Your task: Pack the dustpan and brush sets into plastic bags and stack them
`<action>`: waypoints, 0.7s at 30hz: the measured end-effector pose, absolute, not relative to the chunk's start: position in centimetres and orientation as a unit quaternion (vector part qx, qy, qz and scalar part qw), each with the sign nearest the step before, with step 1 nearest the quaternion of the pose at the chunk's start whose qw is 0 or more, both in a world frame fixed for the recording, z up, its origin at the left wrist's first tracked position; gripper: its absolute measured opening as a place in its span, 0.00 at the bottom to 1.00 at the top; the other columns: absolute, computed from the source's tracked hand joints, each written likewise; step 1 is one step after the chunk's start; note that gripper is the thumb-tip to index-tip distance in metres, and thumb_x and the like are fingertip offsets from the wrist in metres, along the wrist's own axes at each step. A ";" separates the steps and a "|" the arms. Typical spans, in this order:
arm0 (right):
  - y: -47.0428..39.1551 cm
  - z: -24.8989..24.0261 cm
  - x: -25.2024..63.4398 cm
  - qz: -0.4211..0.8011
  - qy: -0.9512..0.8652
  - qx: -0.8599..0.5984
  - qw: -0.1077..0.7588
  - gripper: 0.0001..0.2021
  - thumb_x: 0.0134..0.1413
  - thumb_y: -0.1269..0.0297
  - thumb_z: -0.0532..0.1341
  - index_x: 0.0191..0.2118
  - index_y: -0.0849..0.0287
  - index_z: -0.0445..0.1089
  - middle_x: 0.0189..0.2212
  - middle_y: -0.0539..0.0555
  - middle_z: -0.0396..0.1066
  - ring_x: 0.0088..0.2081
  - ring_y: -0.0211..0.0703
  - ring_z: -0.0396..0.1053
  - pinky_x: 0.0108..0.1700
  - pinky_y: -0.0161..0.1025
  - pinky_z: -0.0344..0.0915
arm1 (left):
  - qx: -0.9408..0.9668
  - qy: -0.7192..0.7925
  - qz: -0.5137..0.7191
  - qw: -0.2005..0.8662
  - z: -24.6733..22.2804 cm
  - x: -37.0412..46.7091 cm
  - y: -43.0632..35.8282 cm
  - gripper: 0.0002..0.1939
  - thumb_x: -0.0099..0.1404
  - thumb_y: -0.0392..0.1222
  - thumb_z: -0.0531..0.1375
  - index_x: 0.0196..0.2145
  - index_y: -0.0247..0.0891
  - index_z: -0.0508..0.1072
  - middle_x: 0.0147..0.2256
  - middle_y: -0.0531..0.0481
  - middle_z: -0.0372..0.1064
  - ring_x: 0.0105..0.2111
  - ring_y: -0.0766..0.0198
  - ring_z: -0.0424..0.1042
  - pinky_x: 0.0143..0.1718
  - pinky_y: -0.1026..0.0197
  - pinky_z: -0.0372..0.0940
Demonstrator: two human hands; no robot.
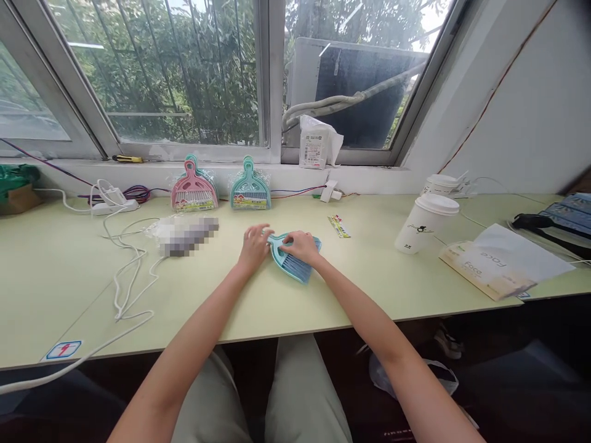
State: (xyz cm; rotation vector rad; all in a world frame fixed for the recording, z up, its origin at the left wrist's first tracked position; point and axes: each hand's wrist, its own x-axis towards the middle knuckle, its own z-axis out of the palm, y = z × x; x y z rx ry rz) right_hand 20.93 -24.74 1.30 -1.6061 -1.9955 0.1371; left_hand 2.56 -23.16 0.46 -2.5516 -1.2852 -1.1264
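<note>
A small teal brush (295,266) with blue bristles lies on a matching dustpan on the table, its handle end toward the left. My left hand (255,247) is closed around the handle end. Over the body of the set, my right hand (302,247) has its fingers bent in a pinch on the brush, covering part of it and the pan. A printed label card (339,226) lies flat to the right. Toward the window stand a pink packed dustpan set (194,184) and a teal packed dustpan set (250,183), both in clear wrap.
White cables (122,277) and a power strip (114,206) lie at the left, near a blurred item (189,237). On the right are a lidded paper cup (422,224), a tissue pack (489,261) and another cup (441,183). A white packet (314,147) stands on the sill.
</note>
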 end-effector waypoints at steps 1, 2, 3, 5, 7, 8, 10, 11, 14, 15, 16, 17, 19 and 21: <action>-24.6 1.2 20.8 0.048 -0.727 -0.613 0.308 0.08 0.50 0.57 0.63 0.33 0.55 0.74 0.37 0.52 0.75 0.44 0.45 0.69 0.51 0.42 0.56 | -0.787 -0.445 -0.426 -0.025 0.4 2.9 -23.1 0.19 0.61 0.36 0.57 0.51 0.38 0.67 0.56 0.38 0.59 0.57 0.49 0.58 0.57 0.46 0.52; -24.5 1.1 20.7 0.050 -0.705 -0.623 0.335 0.09 0.51 0.57 0.63 0.33 0.56 0.74 0.37 0.53 0.75 0.44 0.44 0.70 0.51 0.41 0.57 | -0.742 -0.465 -0.469 -0.111 0.3 3.2 -23.1 0.22 0.62 0.39 0.57 0.54 0.38 0.64 0.57 0.37 0.58 0.57 0.49 0.59 0.57 0.45 0.54; -24.3 1.1 20.6 0.054 -0.687 -0.628 0.361 0.10 0.52 0.56 0.62 0.33 0.56 0.74 0.37 0.53 0.75 0.43 0.44 0.70 0.50 0.40 0.58 | -0.705 -0.470 -0.486 -0.214 0.2 3.7 -23.1 0.24 0.63 0.43 0.57 0.56 0.37 0.62 0.56 0.36 0.59 0.56 0.49 0.61 0.55 0.46 0.57; -23.8 0.9 20.6 0.073 -0.678 -0.615 0.396 0.10 0.53 0.57 0.61 0.34 0.57 0.73 0.37 0.53 0.75 0.43 0.43 0.69 0.48 0.38 0.60 | -0.669 -0.428 -0.455 -0.402 -0.1 4.5 -23.1 0.27 0.61 0.47 0.59 0.57 0.37 0.62 0.54 0.37 0.63 0.54 0.51 0.65 0.52 0.49 0.61; -23.2 1.0 21.2 0.086 -0.687 -0.589 0.417 0.10 0.56 0.59 0.58 0.34 0.58 0.73 0.37 0.54 0.75 0.42 0.42 0.69 0.47 0.36 0.61 | -0.653 -0.378 -0.422 -0.503 -0.4 5.0 -23.2 0.33 0.55 0.45 0.65 0.56 0.38 0.63 0.54 0.38 0.64 0.54 0.51 0.65 0.52 0.52 0.62; -22.8 1.0 21.9 0.080 -0.685 -0.583 0.430 0.11 0.58 0.60 0.56 0.36 0.58 0.73 0.38 0.55 0.75 0.42 0.42 0.69 0.48 0.36 0.61 | -0.638 -0.370 -0.427 -0.524 -0.5 5.0 -23.2 0.36 0.51 0.42 0.68 0.57 0.38 0.62 0.54 0.39 0.64 0.54 0.52 0.65 0.52 0.52 0.62; -22.0 1.0 23.9 0.037 -0.652 -0.600 0.462 0.15 0.62 0.64 0.50 0.41 0.61 0.73 0.43 0.58 0.73 0.45 0.43 0.68 0.51 0.39 0.60 | -0.580 -0.380 -0.461 -0.554 -0.4 4.6 -23.1 0.39 0.47 0.39 0.69 0.57 0.38 0.62 0.52 0.40 0.66 0.52 0.53 0.67 0.52 0.53 0.63; -21.6 0.9 25.3 -0.002 -0.622 -0.623 0.474 0.17 0.62 0.66 0.48 0.46 0.62 0.72 0.47 0.61 0.71 0.50 0.45 0.66 0.54 0.41 0.58 | -0.549 -0.387 -0.475 -0.568 -0.2 4.2 -23.0 0.37 0.47 0.38 0.69 0.55 0.37 0.64 0.50 0.40 0.68 0.50 0.54 0.69 0.51 0.53 0.64; -20.6 -0.1 29.7 -0.049 -0.566 -0.717 0.403 0.22 0.59 0.70 0.51 0.58 0.67 0.63 0.62 0.67 0.56 0.64 0.52 0.49 0.62 0.53 0.47 | -0.476 -0.395 -0.507 -0.601 0.5 2.8 -22.3 0.23 0.50 0.36 0.66 0.45 0.34 0.70 0.45 0.41 0.71 0.44 0.55 0.72 0.47 0.54 0.67; -20.4 -0.6 30.9 -0.030 -0.559 -0.746 0.361 0.23 0.59 0.71 0.51 0.59 0.67 0.61 0.64 0.68 0.52 0.66 0.54 0.45 0.63 0.58 0.42 | -0.452 -0.399 -0.520 -0.606 0.7 2.4 -22.1 0.19 0.52 0.35 0.64 0.43 0.35 0.70 0.43 0.42 0.72 0.43 0.55 0.73 0.46 0.55 0.68; -20.2 -1.1 31.9 0.000 -0.565 -0.760 0.321 0.22 0.60 0.71 0.50 0.59 0.66 0.62 0.63 0.68 0.52 0.67 0.54 0.44 0.63 0.62 0.40 | -0.424 -0.407 -0.535 -0.607 1.0 2.0 -22.0 0.17 0.53 0.34 0.63 0.43 0.36 0.70 0.43 0.43 0.72 0.43 0.56 0.73 0.45 0.55 0.68; -20.1 -1.5 32.5 0.020 -0.576 -0.763 0.292 0.20 0.60 0.73 0.49 0.57 0.65 0.64 0.62 0.68 0.55 0.66 0.53 0.45 0.62 0.64 0.37 | -0.396 -0.414 -0.550 -0.608 1.2 1.7 -21.8 0.17 0.55 0.33 0.62 0.44 0.38 0.70 0.43 0.44 0.72 0.42 0.57 0.73 0.45 0.55 0.69; -20.1 -1.9 32.7 0.046 -0.616 -0.741 0.262 0.21 0.57 0.79 0.46 0.50 0.61 0.70 0.56 0.63 0.65 0.63 0.49 0.53 0.62 0.66 0.30 | -0.355 -0.424 -0.571 -0.607 1.5 1.1 -21.6 0.17 0.57 0.32 0.60 0.45 0.41 0.69 0.43 0.46 0.72 0.40 0.59 0.74 0.45 0.54 0.69; -20.2 -1.8 31.9 0.045 -0.662 -0.701 0.263 0.23 0.52 0.84 0.46 0.42 0.58 0.74 0.49 0.56 0.72 0.58 0.45 0.61 0.63 0.65 0.24 | -0.333 -0.427 -0.587 -0.601 1.6 0.7 -21.3 0.16 0.59 0.31 0.59 0.45 0.42 0.69 0.42 0.47 0.72 0.39 0.60 0.74 0.46 0.54 0.69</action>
